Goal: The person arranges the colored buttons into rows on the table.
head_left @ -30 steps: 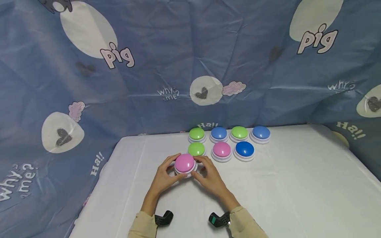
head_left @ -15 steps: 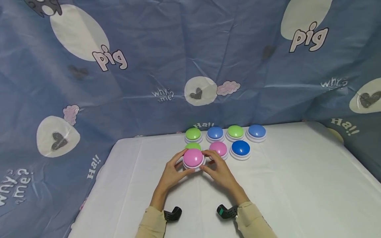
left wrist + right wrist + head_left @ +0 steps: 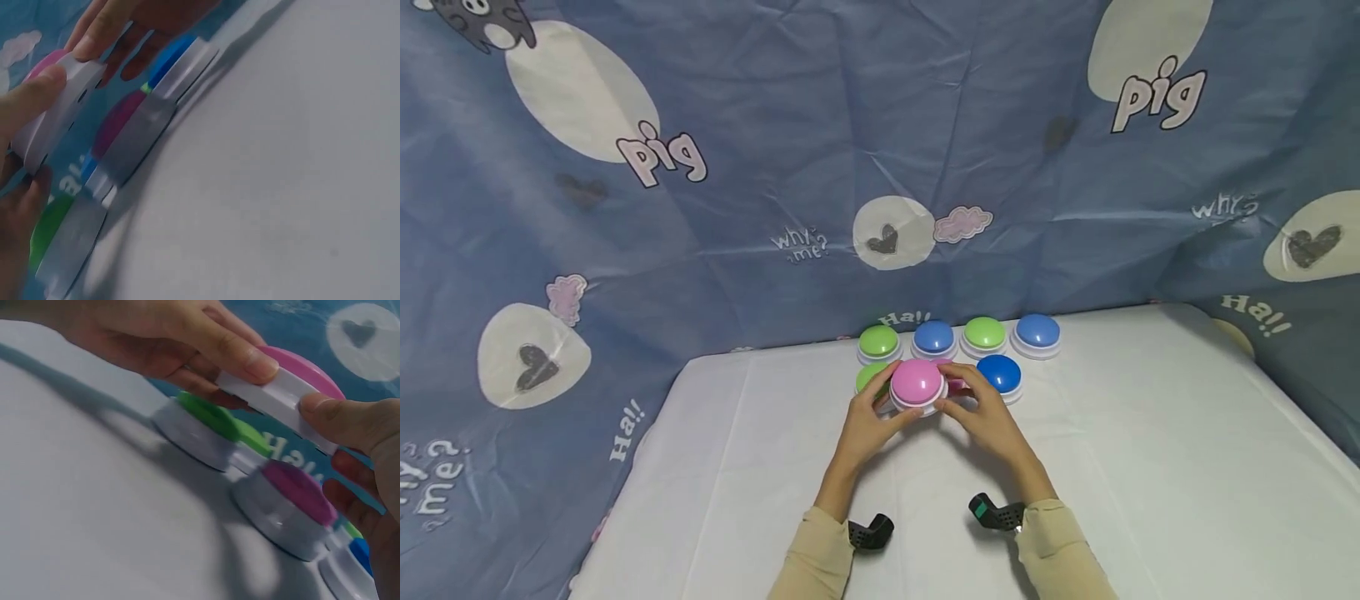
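Note:
Both hands hold a pink push button (image 3: 917, 381) with a white round base, raised above the table. My left hand (image 3: 867, 427) grips its left side with thumb and fingers; my right hand (image 3: 992, 421) grips its right side the same way. In the right wrist view the button's white base (image 3: 281, 394) is tilted and apart from the buttons below. Behind it stand a green button (image 3: 869, 377), a second pink button (image 3: 300, 494) mostly hidden in the head view, and a dark blue button (image 3: 999, 373).
A back row has a green button (image 3: 878, 341), a blue button (image 3: 934, 337), another green button (image 3: 984, 333) and another blue button (image 3: 1037, 331). They stand on a white-covered table (image 3: 1150, 467), near its far edge. A patterned blue cloth (image 3: 760, 192) hangs behind it.
Both hands have carried the pink button right and away from the body, from in front of the near green button to in front of the second pink one. The head view has shifted slightly.

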The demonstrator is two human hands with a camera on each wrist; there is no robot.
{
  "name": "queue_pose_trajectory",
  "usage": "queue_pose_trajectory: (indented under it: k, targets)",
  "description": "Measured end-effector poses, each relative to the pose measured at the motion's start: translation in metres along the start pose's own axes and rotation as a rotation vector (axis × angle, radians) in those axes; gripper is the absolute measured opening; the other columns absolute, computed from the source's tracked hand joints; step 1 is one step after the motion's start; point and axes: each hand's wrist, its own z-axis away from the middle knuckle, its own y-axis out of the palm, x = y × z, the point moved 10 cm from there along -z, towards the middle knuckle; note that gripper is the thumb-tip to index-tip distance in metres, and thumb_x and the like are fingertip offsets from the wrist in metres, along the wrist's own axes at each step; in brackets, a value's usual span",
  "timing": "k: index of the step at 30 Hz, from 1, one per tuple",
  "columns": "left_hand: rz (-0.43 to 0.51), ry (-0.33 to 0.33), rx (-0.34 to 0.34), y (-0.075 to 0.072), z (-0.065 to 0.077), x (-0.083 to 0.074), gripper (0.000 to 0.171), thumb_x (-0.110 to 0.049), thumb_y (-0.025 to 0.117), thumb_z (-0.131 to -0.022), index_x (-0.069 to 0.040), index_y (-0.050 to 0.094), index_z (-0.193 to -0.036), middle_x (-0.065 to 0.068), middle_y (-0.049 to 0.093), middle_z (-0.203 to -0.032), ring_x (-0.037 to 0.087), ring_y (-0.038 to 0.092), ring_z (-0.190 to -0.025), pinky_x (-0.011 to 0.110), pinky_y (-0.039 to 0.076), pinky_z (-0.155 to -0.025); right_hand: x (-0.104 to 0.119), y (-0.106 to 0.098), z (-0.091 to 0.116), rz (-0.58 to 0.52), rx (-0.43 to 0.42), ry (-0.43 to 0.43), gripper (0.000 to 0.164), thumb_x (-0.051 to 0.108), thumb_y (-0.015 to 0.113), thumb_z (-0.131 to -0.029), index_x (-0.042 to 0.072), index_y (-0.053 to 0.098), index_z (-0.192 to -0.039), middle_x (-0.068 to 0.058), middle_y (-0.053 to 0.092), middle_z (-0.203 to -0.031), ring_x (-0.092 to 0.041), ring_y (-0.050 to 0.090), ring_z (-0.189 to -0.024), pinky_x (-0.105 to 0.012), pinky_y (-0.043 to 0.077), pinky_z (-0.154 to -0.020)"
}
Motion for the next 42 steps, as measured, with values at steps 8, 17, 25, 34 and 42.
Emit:
queue_pose_trajectory:
  k: [8,17,25,34,42]
  targets:
    - [0.038,0.008,-0.056,0.025,-0.012,-0.004,0.079,-0.029,0.082,-0.073,-0.015,0.045,-0.141,0.002,0.052,-0.138,0.022,0.050,-0.127,0.032,0.041,-0.106,0.003,-0.027,0.002,0.025,-0.017,0.099,0.046,0.005,0.064,-0.088,-0.003,0.050,-0.131,-0.020,0.050,-0.133,-0.037,0.046,-0.124,-0.056,0.040,-0.102]
    - [-0.049,0.057,-0.078,0.049,-0.025,-0.017,0.078,-0.032,0.081,-0.074,-0.016,0.045,-0.141,0.004,0.054,-0.137,0.019,0.052,-0.125,0.037,0.042,-0.105,-0.036,-0.052,0.006,-0.033,-0.083,0.094,0.049,0.013,0.066,-0.088,0.009,0.050,-0.134,-0.011,0.050,-0.133,-0.028,0.051,-0.121,-0.042,0.042,-0.104]
    - [-0.145,0.057,-0.096,0.070,-0.033,-0.023,0.079,-0.034,0.082,-0.072,-0.014,0.046,-0.139,0.005,0.054,-0.136,0.020,0.052,-0.125,0.037,0.043,-0.104,-0.046,-0.071,0.012,-0.069,-0.141,0.074,0.049,0.009,0.066,-0.087,0.006,0.051,-0.133,-0.014,0.049,-0.135,-0.008,0.048,-0.122,-0.034,0.041,-0.106]
    - [-0.260,0.063,-0.097,0.102,-0.050,-0.038,0.077,-0.036,0.082,-0.071,-0.015,0.048,-0.137,0.003,0.052,-0.137,0.019,0.050,-0.127,0.038,0.043,-0.104,-0.050,-0.103,0.021,-0.111,-0.258,0.071,0.047,0.004,0.064,-0.088,0.000,0.050,-0.133,-0.018,0.047,-0.137,-0.008,0.044,-0.130,-0.024,0.035,-0.108]
    - [-0.368,0.049,-0.090,0.124,-0.056,-0.044,0.078,-0.044,0.080,-0.070,-0.015,0.049,-0.136,0.004,0.056,-0.134,0.020,0.054,-0.122,0.038,0.045,-0.101,-0.060,-0.120,0.032,-0.101,-0.342,0.103,0.047,0.005,0.063,-0.089,0.002,0.050,-0.134,-0.016,0.047,-0.137,0.000,0.042,-0.130,-0.020,0.034,-0.108]
